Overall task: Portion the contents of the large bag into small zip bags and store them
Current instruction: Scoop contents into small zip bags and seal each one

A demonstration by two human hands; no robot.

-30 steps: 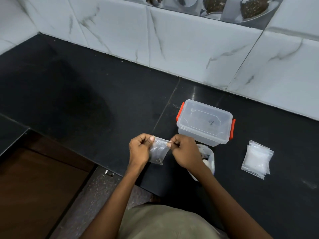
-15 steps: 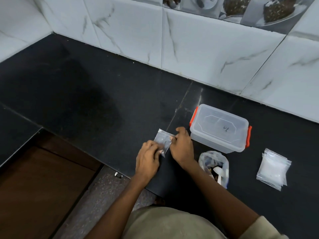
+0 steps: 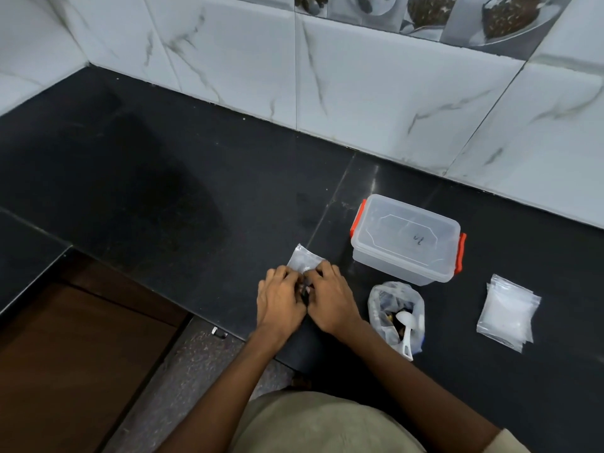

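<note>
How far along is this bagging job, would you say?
Early on, it seems. One small zip bag lies on the counter, both hands pressing at its near end, apparently sealing it. The large bag stands open, spoon inside; the stack of small bags waits, and the lidded box looks empty.

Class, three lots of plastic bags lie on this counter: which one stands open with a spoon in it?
The large bag in front of the lidded box, a white spoon inside; the others lie flat.
</note>
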